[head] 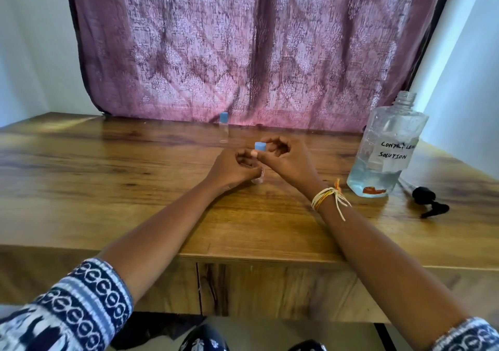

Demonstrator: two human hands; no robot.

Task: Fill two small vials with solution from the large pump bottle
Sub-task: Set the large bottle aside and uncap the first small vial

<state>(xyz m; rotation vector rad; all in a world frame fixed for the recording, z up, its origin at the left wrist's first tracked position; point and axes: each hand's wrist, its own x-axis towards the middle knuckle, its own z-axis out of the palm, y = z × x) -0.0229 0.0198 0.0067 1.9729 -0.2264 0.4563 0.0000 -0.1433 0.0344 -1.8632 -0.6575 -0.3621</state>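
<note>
Both hands' fingers [244, 159] around near vial [258, 178], largely hidden, right [283, 156] pinching blue cap [259, 146].

The near vial [258, 176] is mostly hidden behind the left hand [234, 169]; its fill level cannot be read. Right of it, the bottle's label [394, 153] seems to lose its last letters.

Stood on the table [135, 202]: one vial [258, 179] at centre between both hands, another vial [223, 129] behind it, bottle [383, 150] right, pump [426, 202] farther right.
</note>
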